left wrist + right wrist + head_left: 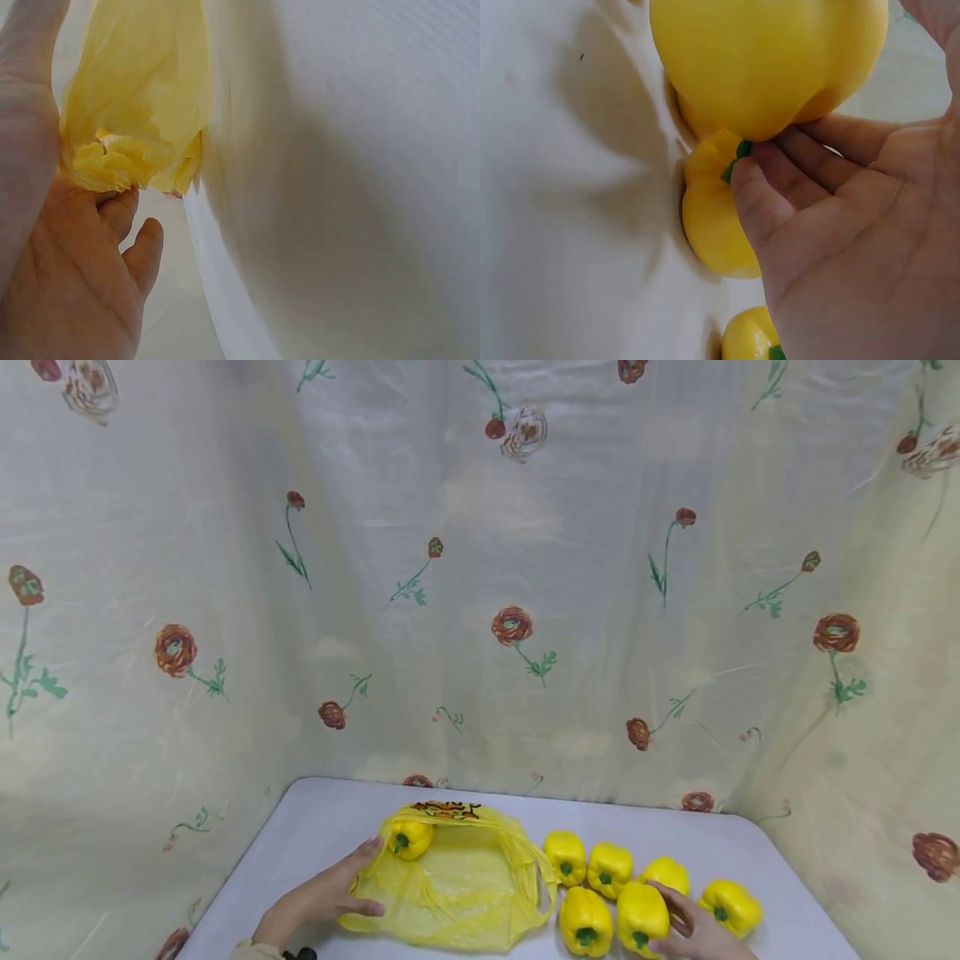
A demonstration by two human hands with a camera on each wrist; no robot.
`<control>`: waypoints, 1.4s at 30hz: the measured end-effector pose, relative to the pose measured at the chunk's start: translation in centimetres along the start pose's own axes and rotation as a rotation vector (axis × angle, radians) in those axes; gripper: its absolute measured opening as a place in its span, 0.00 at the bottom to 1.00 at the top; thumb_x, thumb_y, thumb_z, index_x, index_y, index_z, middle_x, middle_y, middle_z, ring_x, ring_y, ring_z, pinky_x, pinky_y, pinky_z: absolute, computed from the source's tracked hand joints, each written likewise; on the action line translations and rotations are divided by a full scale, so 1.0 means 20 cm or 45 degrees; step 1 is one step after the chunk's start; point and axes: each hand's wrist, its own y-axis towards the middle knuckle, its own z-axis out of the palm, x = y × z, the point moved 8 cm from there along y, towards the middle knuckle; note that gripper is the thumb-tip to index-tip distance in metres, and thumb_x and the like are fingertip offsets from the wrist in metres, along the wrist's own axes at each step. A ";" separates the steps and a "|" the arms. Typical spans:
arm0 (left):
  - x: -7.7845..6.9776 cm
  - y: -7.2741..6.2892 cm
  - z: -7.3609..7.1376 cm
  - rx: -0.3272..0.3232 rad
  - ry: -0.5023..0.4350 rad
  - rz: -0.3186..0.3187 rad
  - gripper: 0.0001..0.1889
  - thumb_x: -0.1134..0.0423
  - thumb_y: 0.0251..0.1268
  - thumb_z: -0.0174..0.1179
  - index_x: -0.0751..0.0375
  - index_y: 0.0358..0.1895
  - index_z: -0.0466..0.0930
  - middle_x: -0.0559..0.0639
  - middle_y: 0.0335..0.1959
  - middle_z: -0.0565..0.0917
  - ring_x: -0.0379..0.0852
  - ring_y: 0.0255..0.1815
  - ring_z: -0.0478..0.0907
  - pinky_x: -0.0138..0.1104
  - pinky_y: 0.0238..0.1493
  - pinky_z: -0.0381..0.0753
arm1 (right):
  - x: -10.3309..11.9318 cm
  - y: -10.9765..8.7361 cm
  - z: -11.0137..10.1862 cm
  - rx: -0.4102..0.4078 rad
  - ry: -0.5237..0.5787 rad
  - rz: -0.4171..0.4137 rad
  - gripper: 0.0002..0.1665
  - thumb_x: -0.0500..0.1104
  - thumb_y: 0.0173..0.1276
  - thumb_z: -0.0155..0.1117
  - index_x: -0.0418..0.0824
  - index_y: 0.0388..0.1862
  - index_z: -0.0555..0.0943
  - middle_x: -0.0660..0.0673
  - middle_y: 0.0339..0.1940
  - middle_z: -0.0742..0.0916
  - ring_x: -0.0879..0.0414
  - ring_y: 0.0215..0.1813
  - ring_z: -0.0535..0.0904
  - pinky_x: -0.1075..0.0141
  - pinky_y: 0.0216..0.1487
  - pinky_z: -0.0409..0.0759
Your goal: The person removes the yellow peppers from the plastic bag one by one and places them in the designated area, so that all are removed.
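A thin yellow plastic bag (450, 906) lies spread on the table with its mouth facing the camera. Inside it, at the left, is one yellow bell pepper (411, 840) with a green stem. My left hand (330, 887) rests against the bag's left side, thumb and fingers spread wide. In the left wrist view, bunched yellow plastic (135, 142) lies between thumb and fingers. My right hand (693, 927) grips another yellow bell pepper (642, 917) from its right side. In the right wrist view that bell pepper (769, 60) sits between thumb and fingers, above other peppers.
Several more yellow bell peppers stand right of the bag, including one at the front (585, 920), one at the back (564, 857) and one farthest right (731, 907). The white table (337, 806) ends at a flower-printed curtain (585, 693) on three sides.
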 end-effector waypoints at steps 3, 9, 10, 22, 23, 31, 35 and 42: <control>0.00 0.00 0.00 -0.002 -0.003 0.007 0.57 0.39 0.52 0.67 0.57 0.78 0.41 0.63 0.79 0.44 0.67 0.78 0.43 0.64 0.72 0.49 | -0.01 0.01 0.01 0.030 -0.023 -0.037 0.56 0.52 0.61 0.70 0.29 0.75 0.50 0.21 0.72 0.60 0.25 0.71 0.57 0.39 0.66 0.68; 0.00 0.00 0.01 -0.008 0.001 -0.018 0.58 0.38 0.50 0.67 0.56 0.78 0.41 0.62 0.79 0.45 0.66 0.78 0.44 0.64 0.72 0.49 | -0.05 0.04 0.04 0.050 0.004 0.038 0.58 0.55 0.60 0.71 0.33 0.76 0.49 0.22 0.73 0.58 0.24 0.71 0.56 0.38 0.64 0.69; 0.01 0.01 0.01 -0.008 0.001 -0.027 0.58 0.38 0.50 0.67 0.55 0.78 0.42 0.62 0.79 0.45 0.66 0.78 0.44 0.64 0.72 0.50 | -0.06 0.04 0.04 0.057 0.015 0.046 0.58 0.55 0.60 0.71 0.33 0.77 0.48 0.22 0.73 0.57 0.24 0.71 0.55 0.38 0.65 0.68; 0.02 0.01 0.02 -0.011 0.009 -0.043 0.58 0.37 0.49 0.67 0.55 0.78 0.43 0.61 0.79 0.46 0.65 0.78 0.45 0.64 0.72 0.50 | -0.04 0.04 0.08 0.110 -0.010 0.033 0.60 0.50 0.58 0.72 0.37 0.78 0.46 0.22 0.73 0.58 0.23 0.71 0.54 0.31 0.64 0.61; 0.02 0.01 0.02 -0.010 0.008 -0.042 0.58 0.38 0.49 0.67 0.55 0.78 0.42 0.61 0.79 0.46 0.65 0.78 0.45 0.64 0.72 0.50 | -0.05 0.04 0.08 0.109 -0.026 0.033 0.60 0.50 0.57 0.73 0.37 0.78 0.47 0.22 0.73 0.58 0.23 0.71 0.53 0.30 0.64 0.60; 0.02 0.02 0.01 -0.005 0.005 -0.040 0.58 0.38 0.49 0.67 0.54 0.78 0.42 0.61 0.79 0.46 0.66 0.78 0.45 0.64 0.71 0.50 | -0.05 0.04 0.07 0.138 -0.025 0.021 0.59 0.50 0.58 0.72 0.38 0.78 0.47 0.23 0.74 0.56 0.24 0.72 0.51 0.27 0.64 0.54; 0.03 0.02 0.01 -0.006 0.013 -0.030 0.57 0.38 0.50 0.67 0.54 0.78 0.42 0.61 0.79 0.45 0.65 0.78 0.45 0.63 0.72 0.50 | -0.03 0.03 0.07 0.148 -0.006 0.006 0.57 0.48 0.59 0.72 0.38 0.78 0.48 0.24 0.74 0.57 0.26 0.72 0.53 0.27 0.63 0.55; 0.03 0.02 0.02 -0.007 0.011 -0.048 0.58 0.37 0.49 0.67 0.54 0.78 0.42 0.61 0.79 0.46 0.65 0.78 0.46 0.64 0.71 0.51 | -0.02 0.02 0.06 0.140 -0.016 0.008 0.56 0.49 0.59 0.72 0.39 0.78 0.50 0.25 0.73 0.61 0.27 0.70 0.57 0.29 0.60 0.62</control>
